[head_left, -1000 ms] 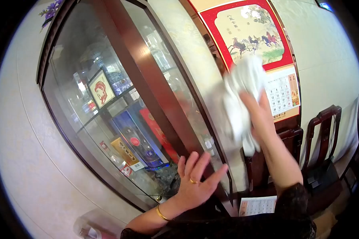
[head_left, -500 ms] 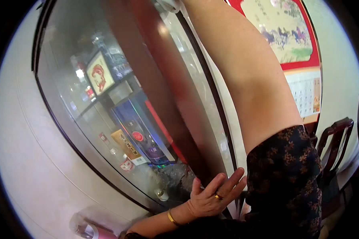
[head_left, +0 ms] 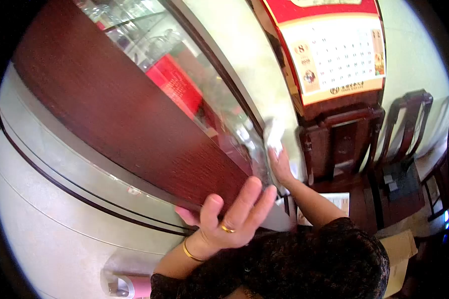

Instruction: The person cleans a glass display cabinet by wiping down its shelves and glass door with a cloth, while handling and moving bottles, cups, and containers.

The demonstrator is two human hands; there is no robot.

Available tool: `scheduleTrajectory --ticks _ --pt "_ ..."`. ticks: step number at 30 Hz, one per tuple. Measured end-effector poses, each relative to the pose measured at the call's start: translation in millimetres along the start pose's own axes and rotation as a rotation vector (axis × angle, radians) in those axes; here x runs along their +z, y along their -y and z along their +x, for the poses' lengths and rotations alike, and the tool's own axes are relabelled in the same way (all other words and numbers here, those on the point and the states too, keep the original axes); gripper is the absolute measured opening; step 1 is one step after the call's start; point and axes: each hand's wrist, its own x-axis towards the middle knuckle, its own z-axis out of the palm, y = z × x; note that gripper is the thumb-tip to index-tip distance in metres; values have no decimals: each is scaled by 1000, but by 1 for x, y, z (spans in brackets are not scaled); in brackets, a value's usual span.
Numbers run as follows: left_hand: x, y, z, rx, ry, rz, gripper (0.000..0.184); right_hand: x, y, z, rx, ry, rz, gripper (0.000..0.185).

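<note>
My left hand (head_left: 232, 219), with a gold ring and a bracelet, has its fingers spread over the lower end of a dark red wooden panel (head_left: 119, 104). Whether the fingertips touch the wood I cannot tell. My right hand (head_left: 281, 167) is closed on a white cloth (head_left: 273, 134), blurred, beside the dark-framed right edge of a glass cabinet (head_left: 224, 79). Behind the glass are a red box (head_left: 175, 84) and clear glassware (head_left: 159, 47).
A red calendar (head_left: 339, 55) hangs on the wall at upper right. Dark wooden chairs (head_left: 341, 144) stand below it, with a cardboard box (head_left: 399, 256) at lower right. A pink cylindrical object (head_left: 140, 286) is at lower left.
My right arm has come down from the top of the view to the cabinet's right edge. The view has shifted, showing more of the calendar and chairs; my left hand stays spread.
</note>
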Motion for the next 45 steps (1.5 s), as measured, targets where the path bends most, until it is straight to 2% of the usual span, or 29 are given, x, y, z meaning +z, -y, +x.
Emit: scheduleTrajectory --ticks 3,4,5,7,8,11,12,13,14,15,16,19,20,21,23,24,25,27,29,30,32,33,34,35,37,38,40,43,45 --pt "3 -4 -2 -43 -21 -8 23 -33 -97 -60 647 14 -253 71" --pt "3 -5 -2 -65 -18 -31 28 -35 -93 -60 649 2 -254 71" --pt "3 -8 -3 -66 -18 -37 28 -38 -89 -64 601 148 -313 72" --pt "4 -15 -2 -245 -40 -38 21 -37 -58 -57 593 235 -387 70" --pt "3 -15 -1 -265 -43 -56 20 -37 7 -48 485 274 -262 64" --pt "1 -14 2 -297 -10 -110 19 -24 145 -21 -145 225 75 41" --pt "5 -13 3 -274 -58 -126 19 -18 189 -17 -168 242 269 42" --pt "10 -11 3 -255 -114 -140 19 -7 208 -2 -360 209 202 45" --pt "10 -2 0 -125 -86 -148 32 -7 240 -6 -549 118 124 45" --pt "9 -3 0 -148 -86 -171 33 -1 252 -4 -772 65 134 45" --pt "8 -4 1 -170 -70 -169 33 4 252 -3 -847 14 166 43" --pt "5 -5 3 -195 -30 -169 37 1 196 -11 -612 65 222 38" --pt "5 -4 3 -187 -29 -170 37 3 157 -21 -411 -29 144 39" --pt "5 -5 4 -186 -34 -168 36 -12 124 -30 -307 89 -7 42" --pt "5 -7 8 -182 -44 -166 34 -14 13 -62 36 -63 -65 44" --pt "4 -5 8 -166 -58 -176 32 -35 -3 -82 332 128 -85 49" --pt "6 -1 7 -130 -91 -182 32 -43 -44 -94 366 372 -629 54" --pt "9 6 6 -57 -155 -192 33 -61 -140 -112 416 497 -665 62" --pt "-6 5 6 -74 41 -79 33 -77 -66 -97 590 604 -602 69" --pt "-7 4 5 -75 52 -66 32 -72 -75 -90 593 609 -597 69" --pt "-7 1 2 -83 60 -71 30 -59 -104 -63 421 302 -461 68" --pt "-8 0 0 -87 67 -73 29 -53 -106 -47 467 261 -358 60" --pt "-8 0 -2 -95 74 -79 28 -47 -118 -40 281 226 -293 54" --pt "-7 0 -3 -95 79 -81 27 -44 -122 -32 319 328 -513 50" --pt "-7 2 -4 -101 85 -84 25 -48 -137 -46 168 485 -730 48" --pt "-6 3 -5 -102 84 -88 25 -49 -137 -58 170 494 -730 48" --pt "-3 7 -6 -111 71 -90 23 -59 -134 -86 433 525 -742 45" --pt "3 7 -4 -136 44 -99 21 -81 -141 -137 307 466 -591 43" --pt "4 7 -5 -159 20 -117 20 -96 -125 -156 340 541 -593 44"
